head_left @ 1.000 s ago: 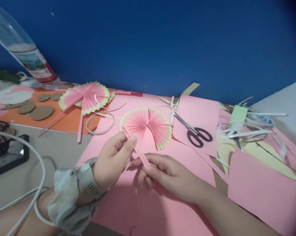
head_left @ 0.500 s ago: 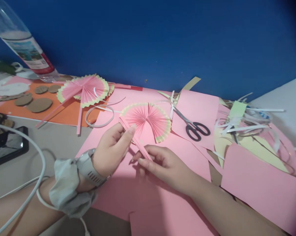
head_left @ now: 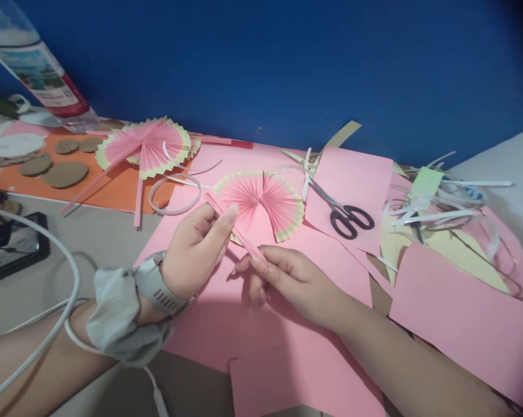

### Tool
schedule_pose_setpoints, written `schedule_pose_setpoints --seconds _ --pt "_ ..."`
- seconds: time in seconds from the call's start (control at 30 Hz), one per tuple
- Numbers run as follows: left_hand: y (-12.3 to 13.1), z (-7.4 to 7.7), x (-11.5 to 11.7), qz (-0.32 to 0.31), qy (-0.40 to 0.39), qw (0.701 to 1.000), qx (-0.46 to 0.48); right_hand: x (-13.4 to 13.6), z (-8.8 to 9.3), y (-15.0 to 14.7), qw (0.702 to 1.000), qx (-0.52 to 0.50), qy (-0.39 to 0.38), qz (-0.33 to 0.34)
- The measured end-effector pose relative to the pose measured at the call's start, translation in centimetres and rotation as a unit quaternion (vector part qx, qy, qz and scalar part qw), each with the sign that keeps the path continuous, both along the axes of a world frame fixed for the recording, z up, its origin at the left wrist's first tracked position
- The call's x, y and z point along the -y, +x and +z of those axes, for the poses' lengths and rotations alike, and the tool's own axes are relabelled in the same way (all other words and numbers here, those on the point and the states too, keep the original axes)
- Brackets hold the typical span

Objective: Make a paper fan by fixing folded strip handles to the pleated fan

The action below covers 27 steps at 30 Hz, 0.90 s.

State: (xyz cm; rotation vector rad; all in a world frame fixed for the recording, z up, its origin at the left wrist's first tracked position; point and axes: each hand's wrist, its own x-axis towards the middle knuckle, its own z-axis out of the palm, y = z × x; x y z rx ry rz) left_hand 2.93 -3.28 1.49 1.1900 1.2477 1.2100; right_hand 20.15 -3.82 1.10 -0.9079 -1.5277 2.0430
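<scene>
Currently: both hands work one narrow pink strip (head_left: 244, 238), held just above the pink sheet (head_left: 226, 330) that lies under them on the table (head_left: 91, 243).

Step, as judged: the strip is held taut between two pinches, likely being pressed flat or creased along its length. This is not certain from one view.

Next move, as judged: any slide along the strip calls for a light, even pinch and a steady far end, or the thin paper may buckle or twist.

Left hand (head_left: 196, 249): fingers curled, thumb pressed onto the upper part of the strip. The strip's far end pokes out beyond the thumb. A grey watch (head_left: 154, 284) and a bunched sleeve sit on that wrist.

Right hand (head_left: 296, 278): thumb and forefinger closed on the strip's lower end, other fingers loosely folded beneath.

Surroundings:
- Pleated pink fan (head_left: 261, 200) with a pale green edge, flat on the sheet just beyond the hands, apart from the strip.
- Scissors (head_left: 343, 217), blades together, beyond the right hand, to its right.
- Second fan (head_left: 143, 145) on an orange sheet (head_left: 113, 197), well beyond the left hand.
- White cable (head_left: 65, 255) looping near the left forearm.
</scene>
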Motion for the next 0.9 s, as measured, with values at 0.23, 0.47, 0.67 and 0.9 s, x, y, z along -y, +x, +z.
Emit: schedule_pose_setpoints --seconds 0.23,0.47,0.67,0.9 --pt "-0.07 -0.27 -0.07 0.007 -0.004 1.000 0.003 0.08 0.07 -0.01 1.000 0.003 0.011 0.000" --pt "0.16 -0.26 0.27 -0.102 -0.014 0.992 0.072 -0.14 0.12 0.12 1.000 -0.027 0.002 0.005" --pt "0.27 -0.10 0.43 -0.210 -0.017 0.975 0.063 -0.26 0.28 0.27 1.000 -0.016 -0.008 0.010" --pt "0.41 -0.08 0.33 -0.218 -0.016 0.976 0.019 0.03 -0.13 0.01 0.999 0.022 0.022 -0.008"
